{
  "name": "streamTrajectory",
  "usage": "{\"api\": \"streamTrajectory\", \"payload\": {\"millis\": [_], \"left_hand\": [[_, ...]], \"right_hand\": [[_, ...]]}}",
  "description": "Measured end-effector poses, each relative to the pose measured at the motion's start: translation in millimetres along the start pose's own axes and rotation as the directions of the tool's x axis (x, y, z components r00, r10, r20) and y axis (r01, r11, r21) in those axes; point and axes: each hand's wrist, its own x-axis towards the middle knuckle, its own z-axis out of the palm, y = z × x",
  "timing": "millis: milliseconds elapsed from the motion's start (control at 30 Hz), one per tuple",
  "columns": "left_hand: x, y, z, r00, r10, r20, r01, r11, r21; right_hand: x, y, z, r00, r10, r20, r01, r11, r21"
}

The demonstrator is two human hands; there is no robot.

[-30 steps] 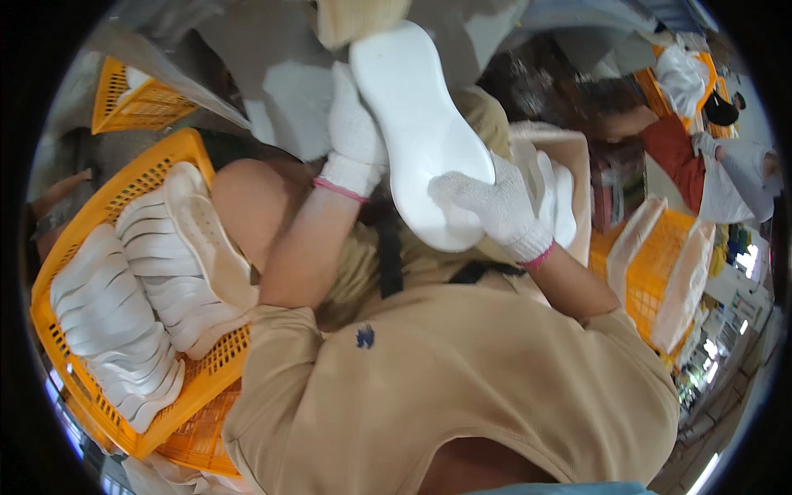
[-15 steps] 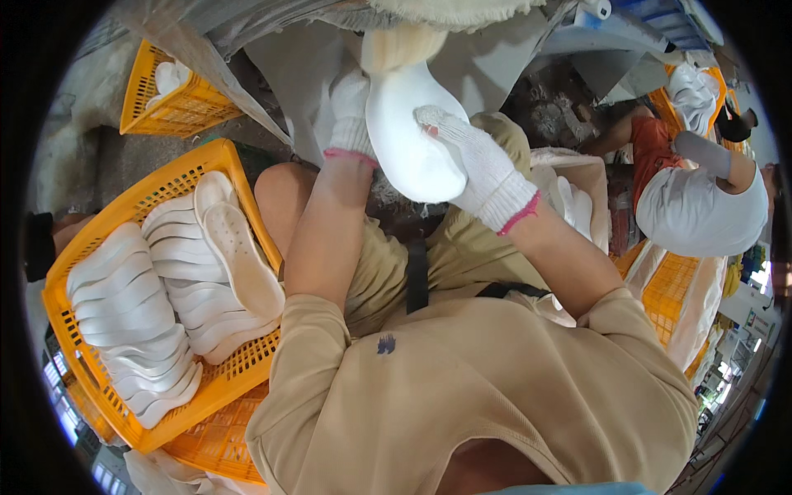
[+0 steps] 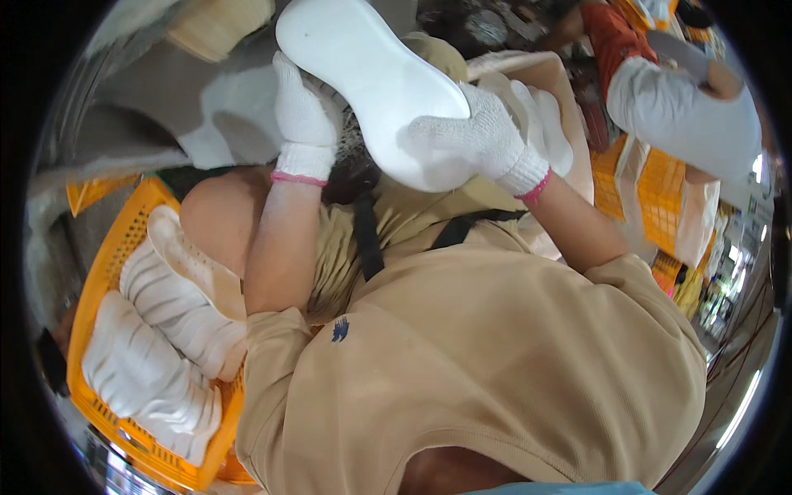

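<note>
A white sole-shaped insole [image 3: 371, 74] is held tilted in front of me, its wide end up and to the left. My right hand [image 3: 474, 140], in a white knit glove with a pink cuff, is closed on its lower end, thumb across the face. My left hand [image 3: 305, 107], gloved the same way, stands just beside the insole's left edge. Its fingers point upward and look stretched out, though some are partly hidden. At the upper left is a pale cream, round-sided wheel-like part [image 3: 219, 25], apart from the insole.
A yellow crate [image 3: 91, 330] on my left holds stacked white insoles [image 3: 157, 363]. To my right, a cloth-lined container [image 3: 569, 107] has more white pieces in it. A co-worker in a white shirt [image 3: 685, 107] sits beyond, near yellow crates [image 3: 652, 190].
The insole has come away from the pale wheel and is tilted, wide end to the left. My left hand has moved off its edge. The whole view has swung rightward.
</note>
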Motion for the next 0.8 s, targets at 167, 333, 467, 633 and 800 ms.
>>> {"api": "streamTrajectory", "payload": {"millis": [167, 333, 467, 633, 800], "left_hand": [[12, -8, -21, 0.946, -0.322, -0.027, 0.282, 0.782, 0.556], [13, -1, -24, 0.963, -0.269, -0.013, 0.204, 0.698, 0.686], [3, 9, -23, 0.978, -0.206, -0.022, 0.15, 0.633, 0.76], [-44, 30, -55, 0.998, -0.011, -0.068, 0.059, 0.639, 0.767], [-134, 56, -75, 0.758, 0.549, 0.352, -0.398, -0.039, 0.917]], "right_hand": [[-74, 116, -80, 0.875, 0.044, -0.481, -0.149, 0.972, -0.181], [-154, 264, -114, 0.698, 0.626, -0.347, -0.704, 0.511, -0.494], [-155, 344, -101, 0.574, 0.482, -0.662, -0.8, 0.504, -0.326], [-70, 375, -80, 0.841, 0.489, -0.232, -0.525, 0.632, -0.57], [19, 330, -90, 0.885, 0.456, -0.092, -0.288, 0.381, -0.879]]}}
